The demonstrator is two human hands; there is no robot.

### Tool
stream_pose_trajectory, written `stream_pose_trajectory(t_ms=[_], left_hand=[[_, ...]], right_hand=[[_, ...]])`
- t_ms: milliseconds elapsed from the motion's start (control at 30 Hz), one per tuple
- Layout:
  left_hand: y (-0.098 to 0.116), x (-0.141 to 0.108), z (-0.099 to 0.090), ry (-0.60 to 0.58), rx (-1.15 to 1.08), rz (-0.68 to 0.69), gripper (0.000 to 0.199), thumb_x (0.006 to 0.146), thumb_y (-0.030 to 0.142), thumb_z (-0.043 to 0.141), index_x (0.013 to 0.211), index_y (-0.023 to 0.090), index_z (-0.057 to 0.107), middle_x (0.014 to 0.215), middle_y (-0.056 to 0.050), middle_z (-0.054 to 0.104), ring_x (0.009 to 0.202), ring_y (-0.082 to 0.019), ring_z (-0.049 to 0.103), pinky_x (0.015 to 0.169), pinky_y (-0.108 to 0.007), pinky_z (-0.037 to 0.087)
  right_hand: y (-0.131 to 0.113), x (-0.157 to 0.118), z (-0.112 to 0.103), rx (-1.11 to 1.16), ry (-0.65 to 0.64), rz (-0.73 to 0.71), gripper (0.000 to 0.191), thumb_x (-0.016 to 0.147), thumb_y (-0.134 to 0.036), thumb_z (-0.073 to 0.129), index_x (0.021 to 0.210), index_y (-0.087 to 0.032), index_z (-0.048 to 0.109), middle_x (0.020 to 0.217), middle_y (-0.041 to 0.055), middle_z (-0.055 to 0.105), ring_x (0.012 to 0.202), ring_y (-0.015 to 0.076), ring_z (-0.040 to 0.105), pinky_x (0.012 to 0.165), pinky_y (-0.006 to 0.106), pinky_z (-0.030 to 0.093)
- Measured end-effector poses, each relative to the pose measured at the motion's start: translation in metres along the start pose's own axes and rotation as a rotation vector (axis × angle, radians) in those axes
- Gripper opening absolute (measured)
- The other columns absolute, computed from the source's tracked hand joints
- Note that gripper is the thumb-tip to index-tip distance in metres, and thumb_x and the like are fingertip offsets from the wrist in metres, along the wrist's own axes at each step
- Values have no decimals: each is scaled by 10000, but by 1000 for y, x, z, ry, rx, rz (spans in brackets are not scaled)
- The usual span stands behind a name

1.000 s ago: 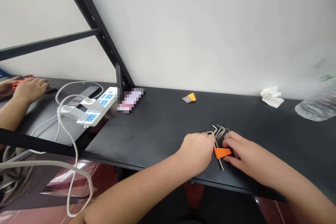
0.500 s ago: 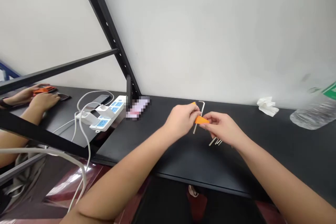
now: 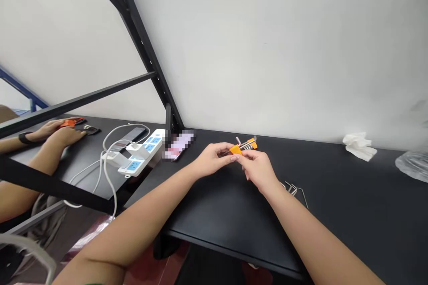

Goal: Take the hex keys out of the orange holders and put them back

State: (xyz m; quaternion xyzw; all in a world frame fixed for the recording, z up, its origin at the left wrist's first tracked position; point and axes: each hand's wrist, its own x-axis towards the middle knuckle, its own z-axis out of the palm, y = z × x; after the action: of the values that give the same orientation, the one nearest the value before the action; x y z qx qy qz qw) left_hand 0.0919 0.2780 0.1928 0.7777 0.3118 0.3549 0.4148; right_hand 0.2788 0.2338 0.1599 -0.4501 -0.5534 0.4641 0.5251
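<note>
Now the left hand [image 3: 214, 160] and right hand [image 3: 259, 167] pinch the orange holder [image 3: 236, 149] between them, farther left of the loose hex keys [image 3: 294, 189] than before; those lie right of the grip, on the table [image 3: 214, 213].

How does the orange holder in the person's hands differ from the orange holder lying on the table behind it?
The held holder is pinched by the left hand and right hand, while the table holder lies with no hand on it. The held holder is nearer the person; the table holder lies farther back, partly hidden by a metal rod. Both are orange.
</note>
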Motion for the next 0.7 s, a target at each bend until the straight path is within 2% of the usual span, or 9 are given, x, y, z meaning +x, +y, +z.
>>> stream_pose_trajectory(t_ms=[67, 133, 267, 367, 433, 567, 700], left_hand=[[-6, -6, 6, 69, -37, 16, 406, 862, 464, 763, 1070, 117, 723, 1025, -98, 750, 927, -186, 702, 889, -319, 567], [-9, -6, 11, 122, -65, 21, 387, 873, 483, 747, 978, 111, 733, 917, -83, 746, 836, -165, 686, 844, -308, 566], [-11, -3, 16, 94, -86, -50, 398, 868, 496, 750, 905, 101, 721, 836, -83, 742, 747, -137, 660, 766, -270, 546], [-12, -3, 20, 71, -125, -82, 405, 848, 502, 769, 883, 102, 708, 822, -81, 738, 727, -132, 654, 754, -267, 542], [-14, -3, 22, 92, -162, -77, 415, 844, 516, 767, 847, 109, 688, 790, -67, 723, 700, -126, 640, 735, -266, 536], [-20, -2, 21, 128, -193, -68, 434, 817, 524, 790, 827, 105, 677, 729, -47, 697, 655, -111, 615, 698, -252, 520], [-21, -1, 21, 85, -232, -95, 444, 776, 501, 834, 862, 86, 699, 788, -91, 735, 667, -130, 647, 710, -278, 546]], right_hand=[[-2, -2, -4, -81, -59, -22, 356, 833, -520, 710, 861, -167, 730, 596, -15, 538, 418, 82, 465, 422, 226, 356], [-4, -2, -8, -62, -94, -21, 395, 838, -555, 707, 907, -166, 723, 652, -6, 577, 423, 79, 477, 417, 219, 359], [-4, 0, -16, 249, 11, -2, 505, 818, -655, 708, 942, -173, 621, 709, -17, 575, 394, 65, 440, 357, 202, 274], [-3, 1, -21, 348, 59, -14, 469, 817, -618, 731, 912, -181, 592, 689, -33, 551, 399, 64, 444, 362, 199, 287], [-3, 0, -24, 254, 57, -31, 430, 828, -586, 730, 873, -177, 605, 666, -25, 562, 414, 78, 476, 379, 206, 320], [-8, -7, -26, -158, 84, -71, 467, 918, -596, 612, 745, -163, 640, 532, 5, 553, 447, 119, 539, 497, 238, 434], [-11, -12, -22, -378, 43, -114, 476, 973, -554, 520, 724, -170, 652, 542, 10, 577, 470, 124, 549, 563, 249, 444]])
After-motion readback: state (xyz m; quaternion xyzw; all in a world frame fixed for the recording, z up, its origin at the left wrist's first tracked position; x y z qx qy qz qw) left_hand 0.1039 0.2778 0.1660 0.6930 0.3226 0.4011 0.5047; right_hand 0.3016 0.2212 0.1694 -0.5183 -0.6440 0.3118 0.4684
